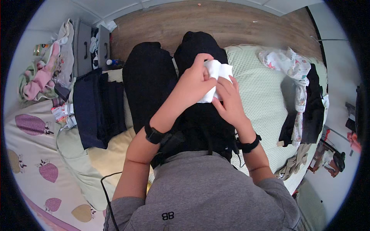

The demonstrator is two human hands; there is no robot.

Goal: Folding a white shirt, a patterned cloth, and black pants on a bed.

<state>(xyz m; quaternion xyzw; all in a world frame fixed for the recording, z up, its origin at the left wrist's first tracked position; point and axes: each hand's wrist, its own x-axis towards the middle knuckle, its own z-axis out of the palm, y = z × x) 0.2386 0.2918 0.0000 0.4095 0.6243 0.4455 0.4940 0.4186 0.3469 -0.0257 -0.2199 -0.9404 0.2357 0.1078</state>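
Observation:
A small white cloth item (213,69), folded into a compact bundle, is held above my right thigh. Whether it is a sock or another garment I cannot tell. My left hand (196,82) grips its left side, with the index finger curled over the top edge. Along its right side, my right hand (229,96) has fingers laid into a fold and the thumb at the lower edge. Both hands partly cover the cloth. Beneath it are the black trousers (150,78) on my legs.
Folded dark garments (94,112) lie to my left. On the pale green quilted bedspread (254,115) at right are a printed white garment (300,72) and a black garment (313,115). A grey drawer cabinet (83,49) stands at far left, beside a bottle (114,62). A black cable (105,187) runs by my left arm.

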